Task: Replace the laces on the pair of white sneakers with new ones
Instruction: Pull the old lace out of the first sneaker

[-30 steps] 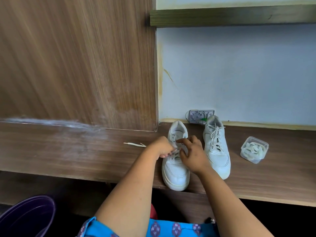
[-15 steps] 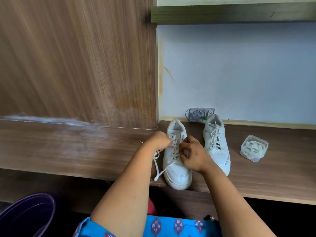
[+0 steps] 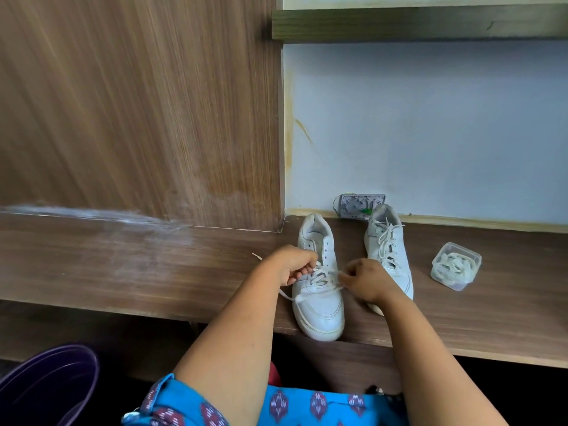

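Two white sneakers stand on the wooden shelf (image 3: 123, 265), toes toward me. The left sneaker (image 3: 319, 305) has its upper eyelets bare and a white lace (image 3: 322, 276) threaded only through the lower rows. My left hand (image 3: 292, 264) pinches one end of that lace at the shoe's left side. My right hand (image 3: 365, 279) pinches the other end at its right side. A loose stretch of lace hangs off the shoe's left edge. The right sneaker (image 3: 388, 250) is fully laced, its toe partly hidden behind my right wrist.
A clear plastic tub (image 3: 456, 270) with coiled white laces sits on the shelf to the right. A small patterned box (image 3: 359, 206) leans against the wall behind the shoes. A purple bucket (image 3: 46, 385) stands low on the left. A wood panel rises at the left.
Both hands have pulled apart to either side of the left sneaker. The lace has come out of the upper eyelets and a loose end now hangs down its left side.
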The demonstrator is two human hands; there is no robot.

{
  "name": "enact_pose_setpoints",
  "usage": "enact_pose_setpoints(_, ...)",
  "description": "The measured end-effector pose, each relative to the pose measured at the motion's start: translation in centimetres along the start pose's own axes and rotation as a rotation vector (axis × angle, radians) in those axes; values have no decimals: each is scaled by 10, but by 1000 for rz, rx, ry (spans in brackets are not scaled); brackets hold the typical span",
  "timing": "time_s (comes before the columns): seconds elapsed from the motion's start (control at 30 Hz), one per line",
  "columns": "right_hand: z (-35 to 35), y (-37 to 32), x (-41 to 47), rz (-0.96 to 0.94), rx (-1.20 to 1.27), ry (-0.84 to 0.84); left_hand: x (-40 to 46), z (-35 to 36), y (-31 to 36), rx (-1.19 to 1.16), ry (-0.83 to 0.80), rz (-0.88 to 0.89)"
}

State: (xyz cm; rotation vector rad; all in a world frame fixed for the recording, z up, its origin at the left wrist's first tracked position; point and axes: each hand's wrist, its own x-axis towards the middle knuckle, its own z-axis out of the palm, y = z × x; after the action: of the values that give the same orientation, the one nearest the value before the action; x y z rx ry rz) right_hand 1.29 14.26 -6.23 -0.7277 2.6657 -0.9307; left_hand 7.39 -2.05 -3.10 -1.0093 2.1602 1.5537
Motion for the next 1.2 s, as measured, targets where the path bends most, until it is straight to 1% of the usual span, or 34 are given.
enact_pose_setpoints(0.03,0,0,1,30,77,57,-2,-3,0,-20,-48,-43)
enact_pose_setpoints(0.07,1,-1,2,78,270,116,-3,-6,-1,-48,-101,-73)
enact_pose_setpoints(0.1,1,-4,3,141,578,152,-3,-10,-1,-81,-146,-91)
enact_pose_setpoints(0.13,-2,-9,3,186,923,147,-3,-14,-1,-106,-172,-97)
enact_pose_setpoints(0.17,-6,-14,1,184,1255,108,-2,-16,-2,-104,-176,-96)
enact_pose_setpoints(0.2,-11,-17,2,145,1507,92,0,-17,-2,-62,-156,-90)
enact_pose_setpoints(0.23,-15,-17,4,108,1626,115,0,-16,-3,4,-124,-80)
enact_pose_setpoints(0.27,-18,-19,4,76,1594,145,0,-13,-4,62,-98,-71)
enact_pose_setpoints(0.3,-14,-15,6,50,1400,200,1,-10,-5,102,-83,-62)
enact_pose_setpoints(0.37,-3,-9,7,8,917,271,4,-5,-7,134,-56,-38)
enact_pose_setpoints(0.4,3,-8,6,-11,785,222,5,-4,-6,128,-46,-26)
enact_pose_setpoints(0.5,17,-5,1,-26,648,-109,5,-4,-4,21,-53,6)
enact_pose_setpoints(0.53,19,-5,1,-38,513,-184,6,-5,-3,-34,-61,11)
enact_pose_setpoints(0.6,22,-9,-1,-22,221,-260,5,-10,-3,-135,-75,-7)
enact_pose_setpoints(0.63,25,-10,0,-10,148,-262,4,-12,-3,-154,-73,-20)
enact_pose_setpoints(0.7,28,-13,-1,-16,134,-236,4,-17,-5,-107,-40,-18)
enact_pose_setpoints(0.8,29,-14,0,14,212,-191,7,-16,-9,48,39,56)
enact_pose_setpoints(0.9,27,-14,0,26,219,-202,12,-15,-13,89,55,113)
enact_pose_setpoints(0.93,27,-14,0,20,207,-212,13,-19,-15,71,42,124)
enact_pose_setpoints(1.03,28,-16,-1,14,185,-208,7,-31,-13,-32,-121,125)
enact_pose_setpoints(1.07,29,-16,0,16,185,-201,5,-33,-13,-15,-120,129)
enact_pose_setpoints(1.13,30,-16,0,20,188,-191,6,-31,-14,65,-32,128)
enact_pose_setpoints(1.2,32,-14,0,14,213,-163,9,-24,-17,130,-11,103)
